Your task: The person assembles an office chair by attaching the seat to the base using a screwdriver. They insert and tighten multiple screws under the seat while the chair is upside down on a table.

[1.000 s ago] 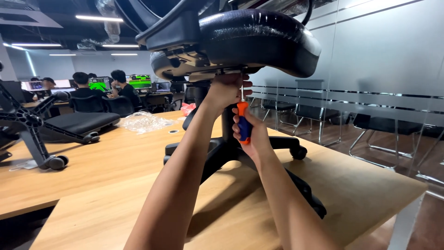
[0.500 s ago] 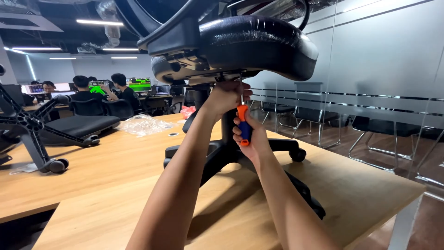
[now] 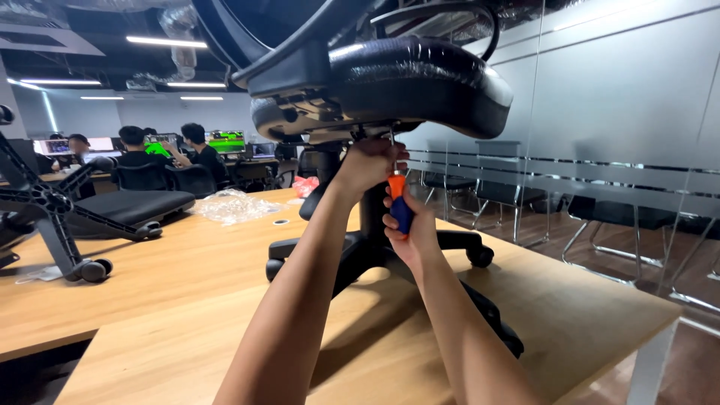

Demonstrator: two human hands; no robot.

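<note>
- Open-plan office behind: seated people at green-lit monitors, frosted glass wall at right, pale wooden counter (image 3: pixel 187 300) in front.
- Black padded office chair (image 3: pixel 405 82) upright on counter, five-star base (image 3: pixel 375 251) with castors below.
- Right hand (image 3: pixel 409 229), grip wrapped tight around orange-and-blue screwdriver (image 3: pixel 397 202), shaft pointing up into seat underside.
- Left hand (image 3: pixel 367 165), grip closed near screwdriver tip under seat plate; contents hidden.
- Compared with a second ago: same hold, barely shifted, so probably mid-way through turning one screw.
- Upturned second chair base (image 3: pixel 52 217) far left.
</note>
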